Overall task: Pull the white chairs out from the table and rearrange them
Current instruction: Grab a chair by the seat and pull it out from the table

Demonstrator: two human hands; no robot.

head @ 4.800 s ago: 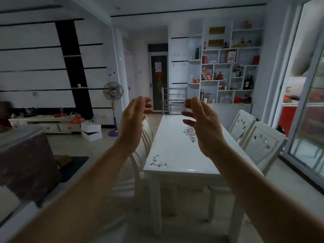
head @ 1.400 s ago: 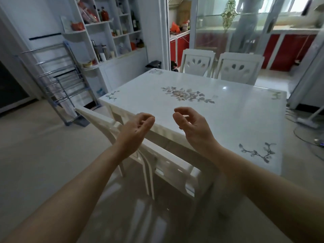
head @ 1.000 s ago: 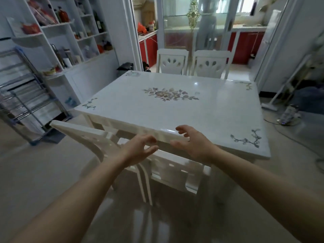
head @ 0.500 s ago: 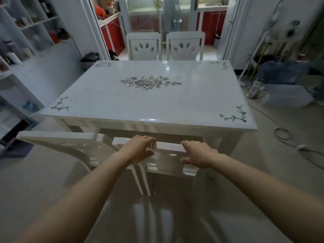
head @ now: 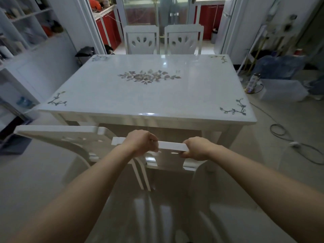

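A white table (head: 108,95) with a flower print fills the middle of the view. Directly below me a white chair (head: 171,146) is tucked at the table's near side. My left hand (head: 142,142) and my right hand (head: 197,148) both grip its top rail, fingers curled over the edge. A second white chair (head: 57,133) stands just to its left, untouched. Two more white chairs stand at the far side, the left far chair (head: 141,39) and the right far chair (head: 183,38).
White shelving (head: 26,50) with small items lines the left wall. A cable (head: 287,137) and a clear bin (head: 282,90) lie on the floor to the right. A glass door (head: 156,11) stands behind the far chairs. Glossy floor spreads below me.
I walked round to the table's long side. Both hands came down onto the near chair's top rail and have closed tighter around it over the last half second.
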